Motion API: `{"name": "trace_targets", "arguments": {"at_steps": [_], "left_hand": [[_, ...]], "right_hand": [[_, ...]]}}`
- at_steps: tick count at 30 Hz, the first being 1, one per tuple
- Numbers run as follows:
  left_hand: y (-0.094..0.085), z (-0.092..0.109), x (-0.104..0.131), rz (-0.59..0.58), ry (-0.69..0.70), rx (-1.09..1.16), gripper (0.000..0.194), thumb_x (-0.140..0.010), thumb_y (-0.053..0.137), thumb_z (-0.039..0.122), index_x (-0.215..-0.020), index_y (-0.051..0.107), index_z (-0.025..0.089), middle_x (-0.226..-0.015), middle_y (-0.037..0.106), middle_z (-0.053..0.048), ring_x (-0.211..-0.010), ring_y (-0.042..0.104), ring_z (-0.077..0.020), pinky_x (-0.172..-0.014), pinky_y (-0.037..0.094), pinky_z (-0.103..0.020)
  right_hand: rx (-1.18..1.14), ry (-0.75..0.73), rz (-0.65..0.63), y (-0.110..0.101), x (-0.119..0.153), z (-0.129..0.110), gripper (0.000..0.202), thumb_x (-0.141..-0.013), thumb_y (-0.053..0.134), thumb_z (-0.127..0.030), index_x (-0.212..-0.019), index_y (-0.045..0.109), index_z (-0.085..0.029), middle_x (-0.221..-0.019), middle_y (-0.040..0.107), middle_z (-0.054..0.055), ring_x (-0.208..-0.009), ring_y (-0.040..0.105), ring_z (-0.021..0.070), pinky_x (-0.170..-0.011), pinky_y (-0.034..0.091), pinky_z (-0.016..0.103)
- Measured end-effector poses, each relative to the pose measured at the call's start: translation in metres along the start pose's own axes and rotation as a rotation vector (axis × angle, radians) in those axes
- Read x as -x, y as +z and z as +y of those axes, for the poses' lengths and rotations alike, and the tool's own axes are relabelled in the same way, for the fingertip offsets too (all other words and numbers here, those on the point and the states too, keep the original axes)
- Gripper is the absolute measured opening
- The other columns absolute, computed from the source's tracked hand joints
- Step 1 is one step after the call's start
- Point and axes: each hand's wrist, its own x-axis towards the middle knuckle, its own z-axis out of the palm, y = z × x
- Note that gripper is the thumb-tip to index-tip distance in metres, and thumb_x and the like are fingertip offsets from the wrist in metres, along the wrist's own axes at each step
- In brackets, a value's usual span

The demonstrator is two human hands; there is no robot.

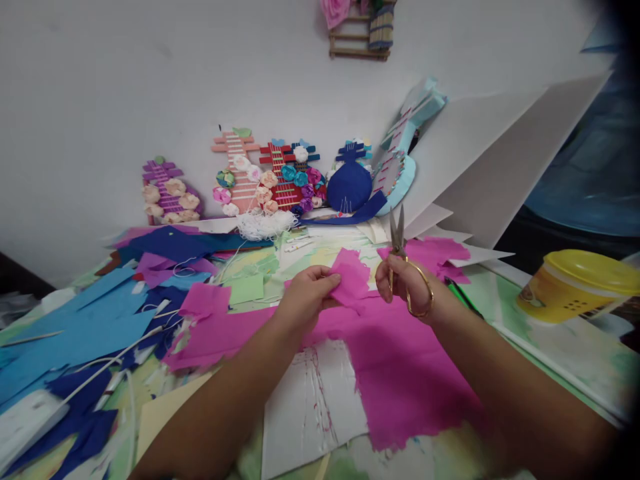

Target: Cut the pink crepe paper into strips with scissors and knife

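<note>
Pink crepe-like paper piece (353, 277), small, ragged-edged and crinkled, sits at the frame's centre, pinched between thumb and fingers of the left hand (307, 293). Just right of it, the right hand (405, 283) is closed through the looped gold handles of metal scissors (400, 250), whose blades point upward, nearly shut. Beneath both lies a large torn pink sheet (400, 367) over a scored white board (313, 407). A yellow plastic tub (575, 287) stands at the right edge; blue paper strips (75, 333) litter the left.
</note>
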Motion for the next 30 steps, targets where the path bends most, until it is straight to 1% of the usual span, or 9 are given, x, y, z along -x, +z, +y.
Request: {"name": "trace_targets", "arguments": {"at_steps": [4,7,10,13,18,22,25,28,30], "left_hand": [[0.000,-0.002,-0.002,0.106,0.112,0.107,0.025,-0.057,0.071,0.025,-0.071,0.054,0.011,-0.063,0.056,0.001,-0.057,0.055,-0.0093,-0.055,0.049,-0.023],[0.002,-0.002,-0.002,0.163,0.189,0.171,0.025,-0.060,0.069,0.024,-0.076,0.052,0.012,-0.069,0.057,0.000,-0.063,0.056,-0.0101,-0.060,0.049,-0.024],[0.004,-0.001,-0.001,0.204,0.251,0.213,0.024,-0.065,0.066,0.025,-0.079,0.050,0.014,-0.072,0.058,0.000,-0.065,0.056,-0.0103,-0.063,0.049,-0.026],[0.008,0.000,0.003,0.231,0.296,0.236,0.023,-0.068,0.064,0.027,-0.081,0.050,0.015,-0.075,0.058,0.000,-0.066,0.057,-0.0105,-0.065,0.049,-0.027],[0.012,0.001,0.010,0.249,0.353,0.212,0.022,-0.067,0.065,0.027,-0.080,0.051,0.016,-0.075,0.057,0.001,-0.066,0.056,-0.0103,-0.064,0.048,-0.026],[0.011,0.000,0.012,0.213,0.383,0.162,0.022,-0.067,0.065,0.029,-0.080,0.052,0.017,-0.071,0.056,0.002,-0.063,0.056,-0.0102,-0.062,0.047,-0.025],[0.008,0.000,0.013,0.122,0.390,0.103,0.020,-0.068,0.064,0.029,-0.080,0.054,0.017,-0.074,0.056,0.001,-0.064,0.055,-0.0103,-0.062,0.045,-0.024],[0.007,0.002,0.016,0.024,0.423,0.073,0.019,-0.067,0.063,0.029,-0.080,0.056,0.017,-0.075,0.057,0.001,-0.068,0.054,-0.0112,-0.064,0.044,-0.024],[0.006,0.005,0.018,0.007,0.440,0.077,0.018,-0.066,0.063,0.028,-0.078,0.057,0.016,-0.073,0.058,0.000,-0.070,0.053,-0.0118,-0.065,0.043,-0.024]], "right_hand": [[0.184,0.119,0.059,0.008,0.020,0.006,0.048,-0.076,0.034,-0.062,-0.072,0.049,-0.016,-0.054,0.046,-0.001,-0.050,0.043,0.0105,-0.051,0.034,0.025],[0.213,0.214,0.044,0.022,0.035,0.011,0.047,-0.077,0.032,-0.062,-0.076,0.048,-0.017,-0.061,0.047,-0.001,-0.054,0.044,0.0110,-0.054,0.034,0.026],[0.179,0.203,0.010,0.039,0.045,0.015,0.047,-0.079,0.028,-0.060,-0.076,0.047,-0.017,-0.063,0.046,0.000,-0.060,0.044,0.0126,-0.058,0.035,0.027],[0.186,0.196,-0.024,0.055,0.048,0.014,0.043,-0.078,0.034,-0.059,-0.077,0.046,-0.018,-0.067,0.046,0.000,-0.063,0.044,0.0132,-0.057,0.034,0.026],[0.212,0.184,-0.038,0.070,0.048,0.011,0.040,-0.078,0.037,-0.058,-0.074,0.043,-0.018,-0.067,0.043,-0.001,-0.061,0.040,0.0120,-0.055,0.033,0.025],[0.188,0.151,-0.007,0.065,0.045,0.015,0.040,-0.077,0.039,-0.058,-0.078,0.044,-0.018,-0.069,0.045,0.000,-0.062,0.043,0.0121,-0.056,0.034,0.025],[0.141,0.114,0.000,0.051,0.042,0.020,0.041,-0.076,0.040,-0.059,-0.081,0.046,-0.018,-0.070,0.047,0.000,-0.063,0.045,0.0125,-0.058,0.036,0.026],[0.096,0.076,-0.100,0.040,0.042,0.022,0.044,-0.077,0.037,-0.060,-0.080,0.046,-0.017,-0.068,0.046,0.001,-0.063,0.045,0.0123,-0.060,0.038,0.027],[0.142,0.059,-0.164,0.037,0.048,0.021,0.043,-0.077,0.038,-0.058,-0.081,0.046,-0.016,-0.069,0.047,0.001,-0.063,0.044,0.0123,-0.059,0.038,0.027]]}}
